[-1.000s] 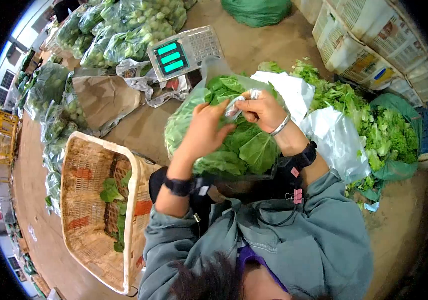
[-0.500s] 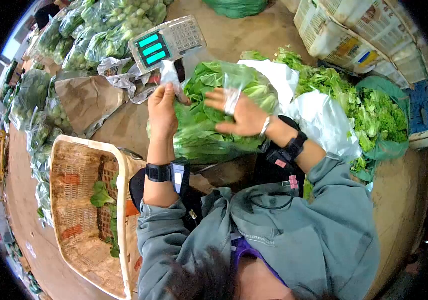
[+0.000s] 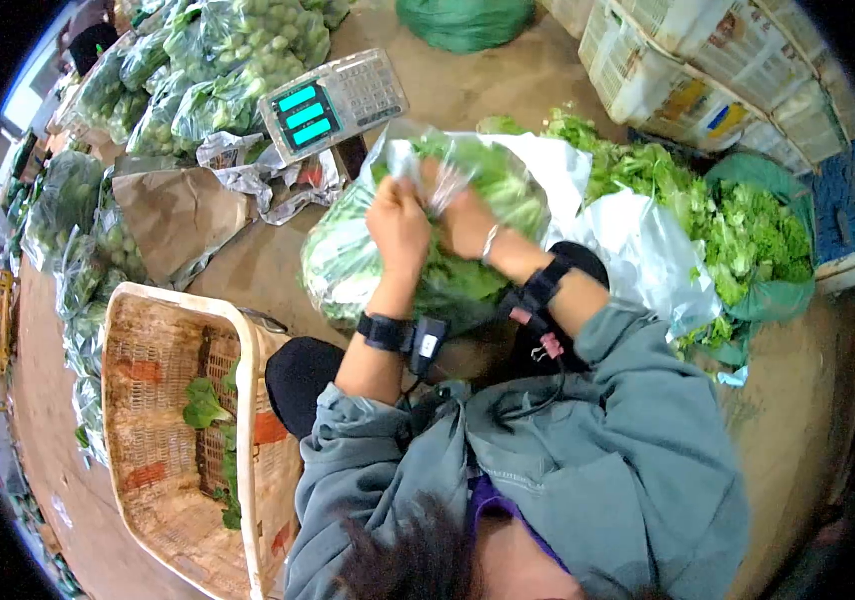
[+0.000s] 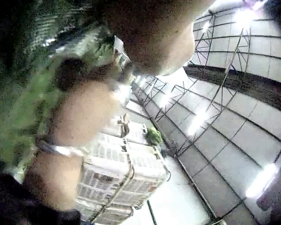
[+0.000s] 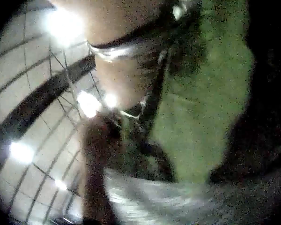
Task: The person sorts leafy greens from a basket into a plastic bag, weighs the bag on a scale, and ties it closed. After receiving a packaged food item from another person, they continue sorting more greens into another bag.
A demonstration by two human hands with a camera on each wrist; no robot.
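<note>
A clear plastic bag point(image 3: 333, 258) full of leafy greens sits in front of the person. At its gathered top the left hand point(image 3: 400, 228) grips the plastic in a fist. Beside it, the right hand point(image 3: 465, 218), with a silver bangle at the wrist, holds plastic that crosses its blurred fingers. In the left wrist view the right hand point(image 4: 84, 115) reaches close to the left hand point(image 4: 154, 40). The right wrist view is dark and blurred, with the right hand point(image 5: 126, 79) above a green leafy area point(image 5: 192, 112); its fingertips are hard to make out.
A scale display point(image 3: 303, 112) with lit green readouts stands behind the bag. An orange-stained crate point(image 3: 253, 400) holds a few leaves at left. White plastic point(image 3: 643, 250) and loose greens point(image 3: 758, 235) lie at right; bagged vegetables point(image 3: 238, 60) are piled at back left.
The hands, apart half a second ago, are now together over the bag's top. The left hand has moved right, and plastic is drawn up over the greens.
</note>
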